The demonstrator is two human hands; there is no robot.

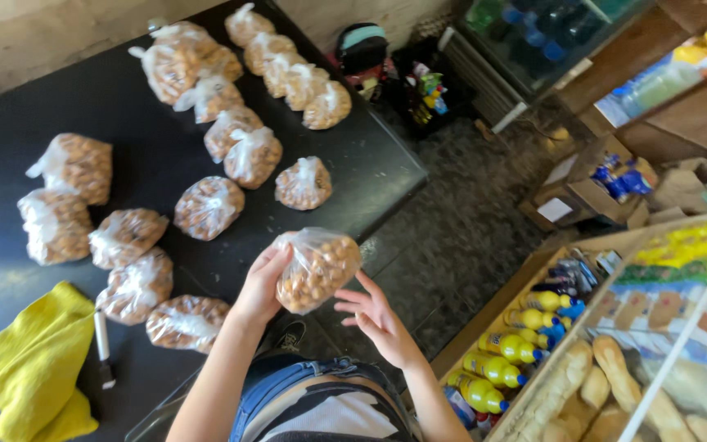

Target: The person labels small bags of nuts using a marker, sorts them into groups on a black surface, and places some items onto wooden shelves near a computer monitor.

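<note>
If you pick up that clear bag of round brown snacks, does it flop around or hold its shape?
The bag probably sags: thin plastic bulges around loose pieces. Likely light, since the left hand alone lifts it. Its film looks glossy, perhaps slippery.

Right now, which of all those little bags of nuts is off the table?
The bag of nuts held up in the left hand; every other bag lies on the black table.
</note>
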